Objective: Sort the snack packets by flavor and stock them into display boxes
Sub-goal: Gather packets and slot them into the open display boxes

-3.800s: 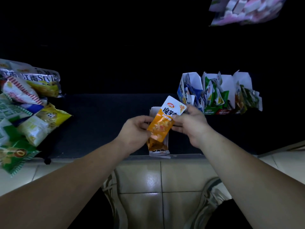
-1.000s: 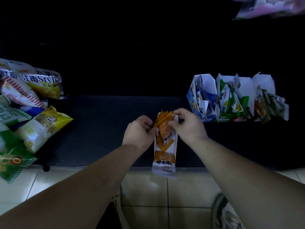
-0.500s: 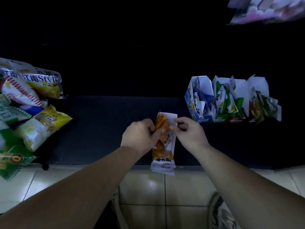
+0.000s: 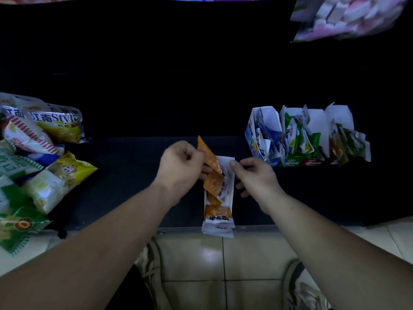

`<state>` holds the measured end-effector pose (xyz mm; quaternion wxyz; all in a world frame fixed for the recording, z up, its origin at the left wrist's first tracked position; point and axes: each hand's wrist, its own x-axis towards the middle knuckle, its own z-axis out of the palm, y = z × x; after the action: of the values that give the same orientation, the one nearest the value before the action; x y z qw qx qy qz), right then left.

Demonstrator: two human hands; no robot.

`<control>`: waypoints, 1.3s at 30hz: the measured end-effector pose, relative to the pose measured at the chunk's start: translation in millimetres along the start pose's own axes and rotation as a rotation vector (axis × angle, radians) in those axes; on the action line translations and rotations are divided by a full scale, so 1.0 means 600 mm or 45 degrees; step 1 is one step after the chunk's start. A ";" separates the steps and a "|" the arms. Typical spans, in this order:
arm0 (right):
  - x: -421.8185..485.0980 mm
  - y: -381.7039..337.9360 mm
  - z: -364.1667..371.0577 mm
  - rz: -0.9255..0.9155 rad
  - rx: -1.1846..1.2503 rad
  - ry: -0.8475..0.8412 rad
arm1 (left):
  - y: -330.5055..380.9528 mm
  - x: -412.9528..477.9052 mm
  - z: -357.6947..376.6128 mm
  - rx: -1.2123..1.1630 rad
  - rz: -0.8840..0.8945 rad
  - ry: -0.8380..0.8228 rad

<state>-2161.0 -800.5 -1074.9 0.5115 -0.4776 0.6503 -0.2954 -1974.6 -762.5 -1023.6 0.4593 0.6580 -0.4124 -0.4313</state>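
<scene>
An orange and white display box (image 4: 220,217) lies on the dark shelf, its near end over the shelf's front edge. Orange snack packets (image 4: 214,182) stick out of its open top. My left hand (image 4: 181,167) pinches one orange packet (image 4: 209,156) that rises above the box's left side. My right hand (image 4: 253,175) is at the box's right rim, thumb and forefinger pinching its upper corner. Further right stand three filled boxes: blue (image 4: 261,135), green (image 4: 299,139) and a darker mixed one (image 4: 344,139).
A heap of larger snack bags (image 4: 38,157) fills the left end of the dark shelf (image 4: 125,180). A pink and white pack (image 4: 348,16) hangs at the top right. Tiled floor (image 4: 223,260) and my shoes lie below the shelf edge.
My left hand has lifted one orange packet up and to the left of the box. My right hand has shifted to the box's right rim. The box lies in the same place.
</scene>
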 end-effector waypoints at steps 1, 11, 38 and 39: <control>-0.006 -0.007 -0.001 0.067 0.055 -0.027 | 0.015 -0.007 -0.002 -0.128 -0.050 0.000; -0.036 -0.045 -0.022 0.375 0.717 -0.159 | 0.002 -0.038 -0.022 -0.216 -0.194 -0.172; -0.047 -0.016 -0.005 0.062 -0.036 -0.269 | -0.061 0.003 -0.026 0.629 0.150 -0.096; -0.048 -0.013 -0.004 0.075 -0.043 -0.214 | -0.056 0.000 -0.029 0.570 0.139 -0.059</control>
<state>-2160.1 -777.2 -1056.4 0.5646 -0.4901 0.6237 -0.2281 -1953.1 -750.2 -1051.9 0.3150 0.7101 -0.5432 -0.3186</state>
